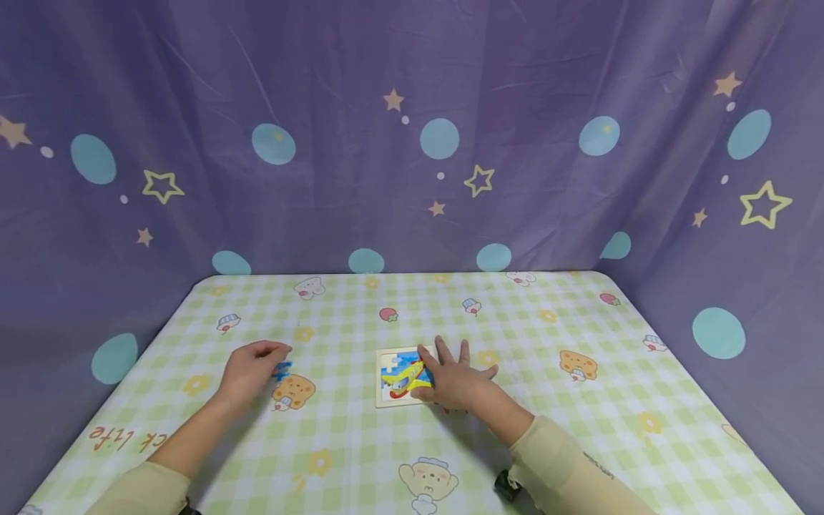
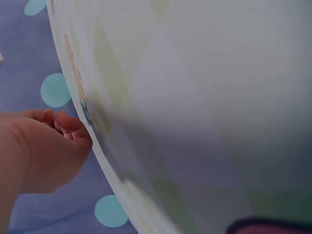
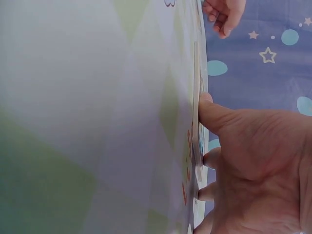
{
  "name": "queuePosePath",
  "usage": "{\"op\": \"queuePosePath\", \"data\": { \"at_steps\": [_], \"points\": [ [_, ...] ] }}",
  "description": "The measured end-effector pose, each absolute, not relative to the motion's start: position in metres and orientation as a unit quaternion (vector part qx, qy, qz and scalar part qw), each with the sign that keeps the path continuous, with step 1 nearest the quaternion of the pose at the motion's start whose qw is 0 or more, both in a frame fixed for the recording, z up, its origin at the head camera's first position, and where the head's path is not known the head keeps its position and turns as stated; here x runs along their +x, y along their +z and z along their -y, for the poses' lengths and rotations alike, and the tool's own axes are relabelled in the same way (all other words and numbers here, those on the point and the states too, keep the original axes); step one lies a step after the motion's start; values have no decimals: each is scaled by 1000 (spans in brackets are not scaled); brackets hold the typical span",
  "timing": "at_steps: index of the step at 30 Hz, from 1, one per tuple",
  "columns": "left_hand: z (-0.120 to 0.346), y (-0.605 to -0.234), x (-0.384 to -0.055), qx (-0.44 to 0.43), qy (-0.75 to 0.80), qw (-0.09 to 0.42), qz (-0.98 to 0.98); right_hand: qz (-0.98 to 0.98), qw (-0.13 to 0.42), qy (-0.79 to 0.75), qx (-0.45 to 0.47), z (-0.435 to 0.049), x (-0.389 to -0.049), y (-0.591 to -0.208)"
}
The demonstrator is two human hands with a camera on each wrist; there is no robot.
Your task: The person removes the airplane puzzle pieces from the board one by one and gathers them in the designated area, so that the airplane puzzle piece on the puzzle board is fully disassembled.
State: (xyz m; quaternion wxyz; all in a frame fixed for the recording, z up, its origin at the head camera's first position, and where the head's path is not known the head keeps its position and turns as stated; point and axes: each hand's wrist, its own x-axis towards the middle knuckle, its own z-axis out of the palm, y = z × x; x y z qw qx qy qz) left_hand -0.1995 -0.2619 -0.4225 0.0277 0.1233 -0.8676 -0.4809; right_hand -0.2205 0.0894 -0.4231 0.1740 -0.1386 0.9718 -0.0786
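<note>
- Purple curtain [image 1: 360, 57] with stars and teal ovals, rising behind the wooden puzzle tray [image 1: 379, 379]
- Green-and-white checked tablecloth [image 1: 515, 443] under the puzzle tray, printed with bears, flowers and cupcakes
- Right hand [image 1: 460, 383], at the puzzle tray's right side and partly covering it: fingers spread wide, thumb touching the tray
- Left hand [image 1: 251, 368], well to the left of the puzzle tray: fingers bent, thumb and forefinger tips close together; whether they pinch anything I cannot tell
- The puzzle tray itself, flat on the cloth between the hands, close to the right one
- Yellow-and-red aeroplane picture [image 1: 405, 379] inside the puzzle tray, on blue, with a pale patch towards the upper left
- Blue jigsaw material [image 1: 281, 370] left of the puzzle tray, just below the left fingertips; number of pieces unclear
</note>
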Motion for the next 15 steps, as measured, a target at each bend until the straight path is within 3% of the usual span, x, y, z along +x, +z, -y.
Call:
{"op": "queuePosePath", "data": {
  "at_steps": [15],
  "points": [
    [235, -416, -200, 104, -516, 5, 850, -972, 167, -81, -147, -90, -220, -424]
  ]
}}
